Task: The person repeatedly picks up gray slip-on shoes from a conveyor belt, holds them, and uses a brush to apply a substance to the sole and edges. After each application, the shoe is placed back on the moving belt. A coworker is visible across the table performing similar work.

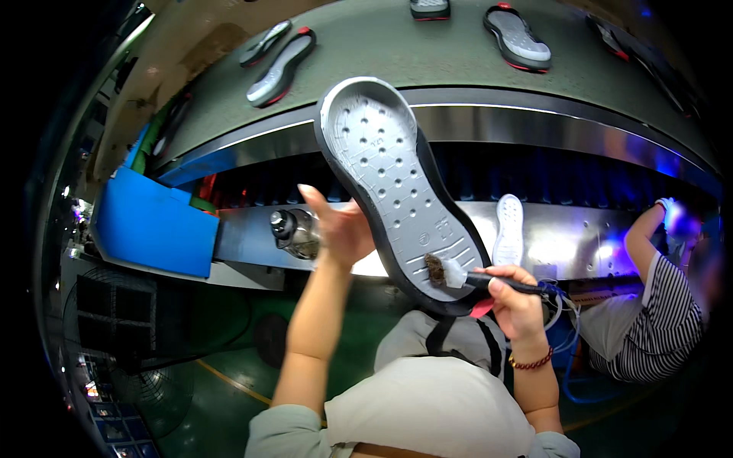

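A large grey shoe sole [393,172] with a black rim and a red toe tip is held up in front of me, its dimpled inner face upward. My left hand [345,229] supports it from the left edge; the thumb sticks out and the other fingers are partly hidden behind the sole. In my right hand [517,305] is a brush [477,280] with a black handle and a whitish head. Its dark brown bristles touch the ribbed part of the sole near the red end.
More soles [518,38] lie on the green conveyor belt [366,57] beyond. On the metal ledge stand a capped bottle [296,233] and a white sole-shaped piece [509,229]. A blue panel [156,221] is at left. Another person in a striped top [649,328] sits at right.
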Motion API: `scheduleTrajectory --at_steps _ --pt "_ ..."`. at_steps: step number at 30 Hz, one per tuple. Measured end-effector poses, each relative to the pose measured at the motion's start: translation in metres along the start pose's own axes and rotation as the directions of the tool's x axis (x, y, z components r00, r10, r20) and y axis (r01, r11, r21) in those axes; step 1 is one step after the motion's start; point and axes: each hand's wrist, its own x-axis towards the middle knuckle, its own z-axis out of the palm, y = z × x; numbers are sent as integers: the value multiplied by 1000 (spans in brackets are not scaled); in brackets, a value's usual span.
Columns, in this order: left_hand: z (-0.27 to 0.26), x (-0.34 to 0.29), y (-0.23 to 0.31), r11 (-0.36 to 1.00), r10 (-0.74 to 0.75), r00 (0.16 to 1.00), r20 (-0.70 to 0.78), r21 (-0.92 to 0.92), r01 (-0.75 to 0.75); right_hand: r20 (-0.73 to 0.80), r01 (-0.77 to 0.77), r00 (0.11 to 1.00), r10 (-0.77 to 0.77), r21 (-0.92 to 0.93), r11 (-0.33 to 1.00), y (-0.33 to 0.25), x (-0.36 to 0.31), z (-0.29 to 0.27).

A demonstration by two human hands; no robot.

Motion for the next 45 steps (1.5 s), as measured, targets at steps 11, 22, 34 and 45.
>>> scheduleTrajectory --at_steps 11,22,34,45 --pt "22 4 -44 962 29 973 -229 -258 -90 214 318 940 -267 -832 454 -12 5 38" --pt "24 19 -58 980 94 962 -257 -149 -136 578 590 718 -389 -801 -102 -18 46 72" --pt "31 33 -44 962 189 956 -226 -152 -227 516 587 809 -282 -740 329 -58 44 73" --pt "37 51 -49 912 228 952 -205 -297 -282 463 571 820 -336 -686 450 -56 55 68"
